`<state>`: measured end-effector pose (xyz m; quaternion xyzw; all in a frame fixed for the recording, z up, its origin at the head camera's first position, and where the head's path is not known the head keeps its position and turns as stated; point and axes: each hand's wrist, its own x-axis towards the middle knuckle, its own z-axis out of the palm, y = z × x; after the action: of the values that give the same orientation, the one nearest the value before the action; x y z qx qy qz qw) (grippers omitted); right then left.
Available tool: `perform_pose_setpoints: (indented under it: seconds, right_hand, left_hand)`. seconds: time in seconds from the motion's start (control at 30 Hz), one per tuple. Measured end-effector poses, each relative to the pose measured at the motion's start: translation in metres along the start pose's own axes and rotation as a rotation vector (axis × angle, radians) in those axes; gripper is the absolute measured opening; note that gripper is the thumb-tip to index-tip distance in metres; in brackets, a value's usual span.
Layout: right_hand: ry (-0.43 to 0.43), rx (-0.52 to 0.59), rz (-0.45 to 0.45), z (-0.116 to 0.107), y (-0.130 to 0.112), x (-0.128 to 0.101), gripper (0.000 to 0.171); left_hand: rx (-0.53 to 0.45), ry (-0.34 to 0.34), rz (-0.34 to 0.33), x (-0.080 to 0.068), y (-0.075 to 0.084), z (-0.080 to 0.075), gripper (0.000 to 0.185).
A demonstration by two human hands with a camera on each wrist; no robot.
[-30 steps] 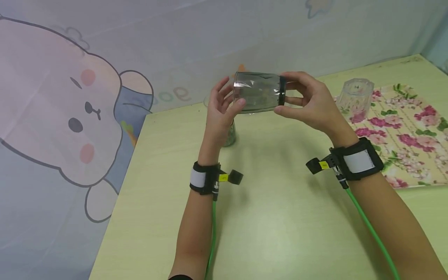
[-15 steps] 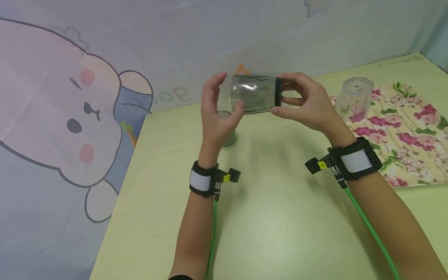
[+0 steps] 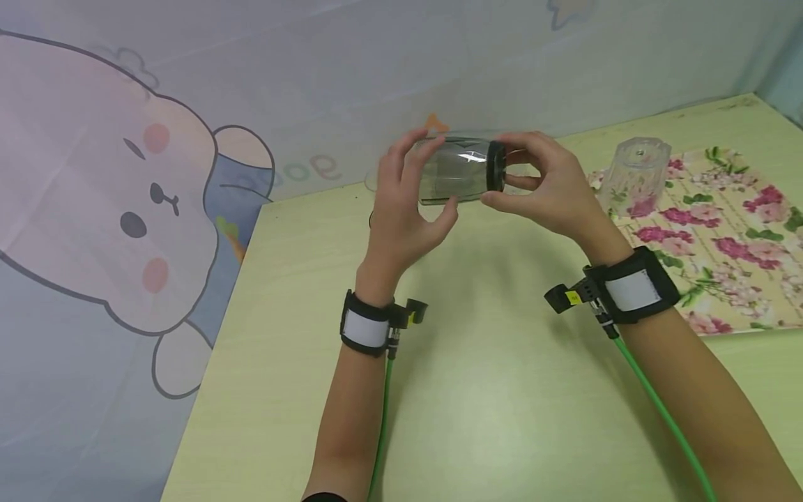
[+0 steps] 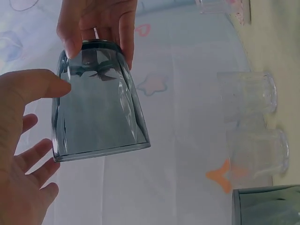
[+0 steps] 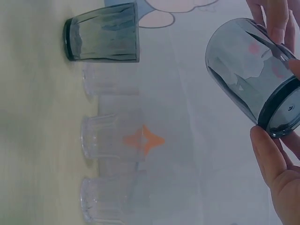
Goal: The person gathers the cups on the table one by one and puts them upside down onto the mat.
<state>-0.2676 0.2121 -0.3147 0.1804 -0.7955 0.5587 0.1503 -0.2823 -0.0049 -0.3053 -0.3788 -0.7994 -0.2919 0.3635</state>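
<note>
Above a pale green table [image 3: 489, 390], a person's right hand [image 3: 552, 188] pinches the dark base of a smoky grey glass [image 3: 458, 171] held sideways in the air. The left hand [image 3: 401, 209] curls around its open end, thumb against the wall. Nearby, a clear glass [image 3: 636, 174] stands upside down on a floral mat [image 3: 734, 244].

Left hand [image 3: 401, 209] back around glass [image 3: 456, 171]
</note>
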Motion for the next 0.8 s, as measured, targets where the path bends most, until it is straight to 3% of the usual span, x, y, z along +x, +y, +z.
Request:
perform_pose_setpoints:
  seconds: [0.3, 0.5, 0.8]
  right_hand:
    - [-0.048, -0.058, 0.02, 0.006, 0.001, -0.002, 0.063]
    - [-0.068, -0.085, 0.019, 0.009, 0.001, -0.001, 0.063]
    - [-0.09, -0.11, 0.02, 0.012, 0.001, -0.002, 0.065]
  left_hand:
    - [0.15, -0.14, 0.06, 0.0, 0.001, 0.002, 0.076]
    - [0.25, -0.23, 0.038, -0.002, 0.003, 0.004, 0.077]
    - [0.269, -0.271, 0.009, -0.003, 0.003, 0.005, 0.07]
